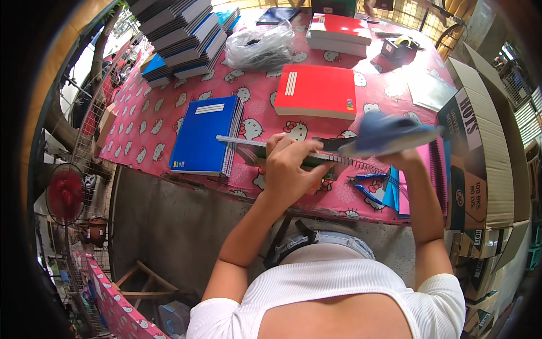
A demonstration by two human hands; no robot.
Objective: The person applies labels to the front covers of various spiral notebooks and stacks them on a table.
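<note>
My left hand (291, 166) grips a notebook (243, 140) held edge-on above the table's front part, fingers on one side and thumb on the other. A wire coil (367, 165) runs out of its bound edge toward the right. My right hand (403, 159) is closed on a blue, rounded, slipper-like thing (389, 133), smeared by motion, which covers most of the fingers. Below the coil lie blue-handled pliers (370, 191). Next to them, under my right forearm, are pink and blue sheets or covers (415, 186).
Blue spiral notebooks (203, 133) lie at left, a red-covered stack (316, 90) beyond the held notebook. Farther back are tall notebook stacks (183, 39), a clear plastic bag (259, 48), another red-topped stack (339, 34) and a black tape dispenser (400, 48). A cardboard box (480, 141) borders the right side.
</note>
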